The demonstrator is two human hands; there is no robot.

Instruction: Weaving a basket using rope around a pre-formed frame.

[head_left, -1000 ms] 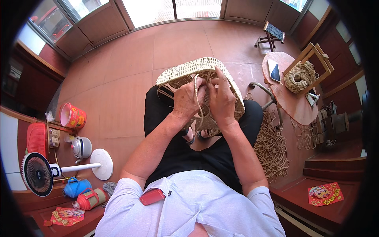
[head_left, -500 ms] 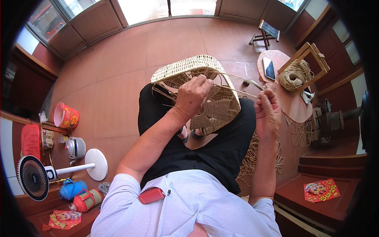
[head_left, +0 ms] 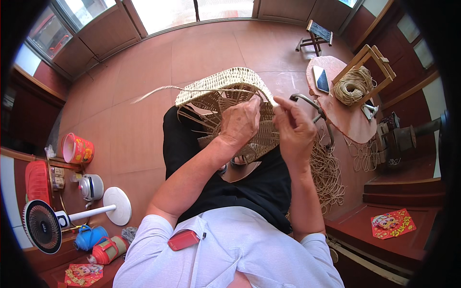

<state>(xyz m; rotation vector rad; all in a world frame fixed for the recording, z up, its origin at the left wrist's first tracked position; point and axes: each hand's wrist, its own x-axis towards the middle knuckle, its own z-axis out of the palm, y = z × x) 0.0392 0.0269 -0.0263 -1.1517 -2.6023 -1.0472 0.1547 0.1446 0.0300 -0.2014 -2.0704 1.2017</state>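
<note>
A half-open woven basket point(head_left: 225, 79) of pale twisted cord rests tilted across my thighs, with loose strands showing on its left side. My left hand point(head_left: 240, 120) is closed at the basket's right rim, its knuckles up; what its fingertips pinch is hidden. Close by on the outer side, my right hand point(head_left: 295, 126) has thumb and forefinger brought together at the same rim, on the cord there. One loose cord end point(head_left: 163, 88) runs leftward over the basket's top and sticks out past it.
Right of my hand is a bent grey metal bar point(head_left: 312, 103), with tangled cord point(head_left: 326, 173) on the floor below. A pink slab table point(head_left: 348, 122) carries a phone point(head_left: 321, 79), a cord coil point(head_left: 354, 89) and a wooden frame. A fan point(head_left: 43, 225), kettle point(head_left: 91, 187) and flasks stand left.
My right hand has moved left from out beside the basket to its rim. The cord that stretched between my hands now has an end lying out to the left.
</note>
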